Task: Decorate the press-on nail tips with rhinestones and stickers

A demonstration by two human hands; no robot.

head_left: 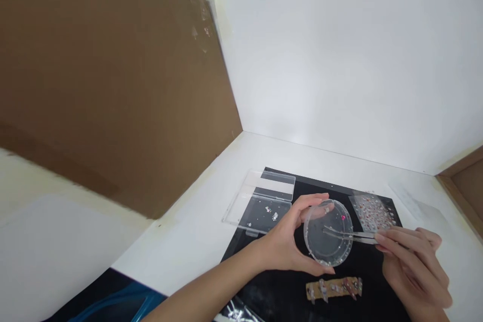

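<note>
a round clear dish (327, 235) is gripped at its edge by the left hand (289, 244), thumb below and fingers above and behind, and is held tilted over a black mat (281, 289) on the white table (181, 231). small gems are scattered along its rim, and a pink gem (343, 217) is seen at its upper right. metal tweezers (350, 235) are pinched between the fingers and thumb of the right hand (415, 261), with the tips pointed left across the dish. an open clear case (264, 201) with small shiny pieces in it is laid to the left, partly on the mat. a sheet of red and clear gems (373, 213) is placed to the right of the dish. below the dish, a tan strip (334, 289) is crossed by several decorated pieces.
</note>
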